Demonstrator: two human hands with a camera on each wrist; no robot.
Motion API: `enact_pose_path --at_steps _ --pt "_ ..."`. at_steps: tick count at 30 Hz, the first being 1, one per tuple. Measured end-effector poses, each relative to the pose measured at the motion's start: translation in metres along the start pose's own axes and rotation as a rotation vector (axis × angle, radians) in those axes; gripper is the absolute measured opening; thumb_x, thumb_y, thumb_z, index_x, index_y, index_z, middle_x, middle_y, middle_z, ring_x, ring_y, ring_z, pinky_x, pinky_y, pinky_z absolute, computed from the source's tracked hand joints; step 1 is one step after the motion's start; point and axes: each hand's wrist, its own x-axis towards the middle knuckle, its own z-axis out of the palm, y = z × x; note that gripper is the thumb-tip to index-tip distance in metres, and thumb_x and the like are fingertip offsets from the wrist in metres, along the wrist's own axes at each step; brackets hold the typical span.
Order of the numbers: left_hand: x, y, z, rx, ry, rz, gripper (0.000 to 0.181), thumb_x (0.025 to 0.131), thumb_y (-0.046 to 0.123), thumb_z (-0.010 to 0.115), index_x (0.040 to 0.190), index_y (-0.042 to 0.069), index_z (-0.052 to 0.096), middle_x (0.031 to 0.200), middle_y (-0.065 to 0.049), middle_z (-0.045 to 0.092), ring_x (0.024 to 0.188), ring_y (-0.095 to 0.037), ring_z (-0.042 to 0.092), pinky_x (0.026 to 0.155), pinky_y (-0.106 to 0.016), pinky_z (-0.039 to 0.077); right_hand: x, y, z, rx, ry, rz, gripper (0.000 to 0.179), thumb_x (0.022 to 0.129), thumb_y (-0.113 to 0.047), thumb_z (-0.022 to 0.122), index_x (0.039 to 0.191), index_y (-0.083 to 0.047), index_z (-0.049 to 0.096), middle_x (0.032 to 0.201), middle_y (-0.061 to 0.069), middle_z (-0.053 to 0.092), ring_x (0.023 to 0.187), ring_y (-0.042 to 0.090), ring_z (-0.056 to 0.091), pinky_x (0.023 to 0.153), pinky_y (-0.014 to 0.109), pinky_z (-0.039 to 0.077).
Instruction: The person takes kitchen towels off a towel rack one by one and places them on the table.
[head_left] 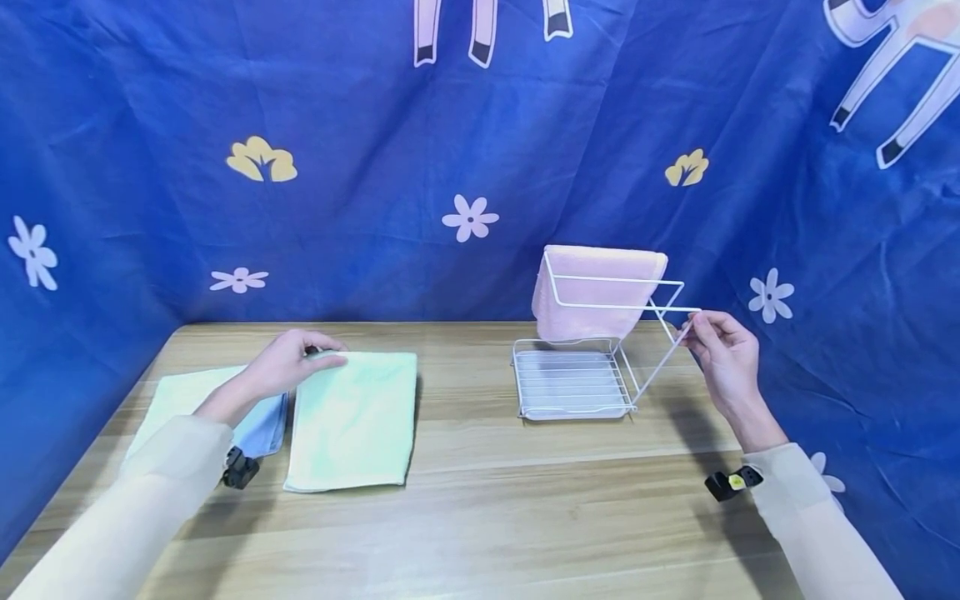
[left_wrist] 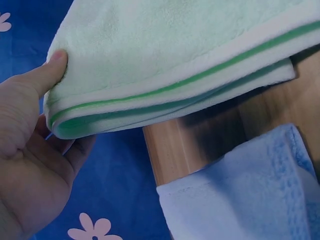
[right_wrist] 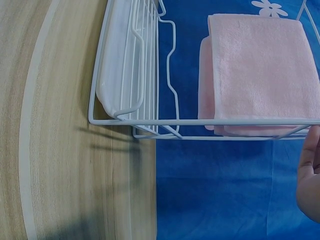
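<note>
Fingers of our left hand (head_left: 281, 371) are pinching the pale green towel (head_left: 356, 425) near its far left corner, the thumb lying on top and the others curling beneath the folded edge, so only the cloth's thickness is keeping them apart. In the left wrist view we are seeing its layers gaping slightly along one side, and a shadow is falling beneath them on the counter (head_left: 465, 525). A narrow gap is separating the towel's left edge from the blue cloth (head_left: 264, 423), which our left sleeve (head_left: 142, 492) is partly covering.

Our right hand (head_left: 726, 358) is holding the white wire rack (head_left: 630, 307) at its near right upper corner, thumb and fingers pinching the thin bar. The rack is standing well to the right of the green towel, toward the counter's far edge. Over its rear upper bar a pink towel (right_wrist: 265, 75) is hanging folded, and a white tray (right_wrist: 114, 60) is sitting in its base.

Between the green towel's right edge and the rack's left side, a broad stretch of counter is showing, and more is running along the near side before both. Behind the rack, room is getting tighter, the blue curtain (head_left: 360, 217) hanging just past the far edge.
</note>
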Motion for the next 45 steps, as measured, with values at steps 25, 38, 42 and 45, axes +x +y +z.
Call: enact_pose_path --at_steps 25,38,42,45 --pt "0.01 -0.016 -0.005 -0.002 -0.062 -0.012 0.032 0.104 0.023 0.069 0.124 -0.001 0.076 0.126 -0.025 0.074 0.115 -0.04 0.071 0.091 -0.048 0.059 0.0 -0.001 0.0 -0.016 0.014 0.014 0.015 0.102 0.004 0.062 0.096 0.002 0.075 0.084 0.01 0.078 0.074 0.019 0.077 0.07 0.025 0.062" --pt "0.024 -0.03 0.009 -0.004 -0.067 -0.055 0.037 0.106 0.031 0.066 0.127 0.002 0.074 0.134 -0.026 0.07 0.126 -0.048 0.063 0.103 -0.062 0.052 -0.001 0.0 -0.001 -0.003 0.001 0.004 0.017 0.102 0.005 0.06 0.097 0.002 0.075 0.084 0.01 0.078 0.074 0.018 0.076 0.07 0.026 0.062" --pt "0.024 -0.037 0.012 0.0 -0.063 -0.068 0.041 0.106 0.033 0.065 0.129 -0.001 0.072 0.137 -0.029 0.067 0.128 -0.05 0.061 0.104 -0.064 0.05 0.0 0.001 -0.001 0.015 -0.011 0.003 0.018 0.103 0.006 0.059 0.098 0.002 0.076 0.085 0.011 0.079 0.074 0.018 0.076 0.07 0.026 0.062" --pt "0.025 -0.04 0.016 0.0 -0.053 -0.078 0.04 0.106 0.032 0.065 0.128 -0.001 0.073 0.137 -0.029 0.067 0.129 -0.05 0.061 0.106 -0.064 0.049 0.001 0.0 0.0 0.016 -0.015 -0.001 0.018 0.102 0.006 0.059 0.098 0.002 0.076 0.085 0.011 0.079 0.074 0.017 0.076 0.07 0.026 0.062"
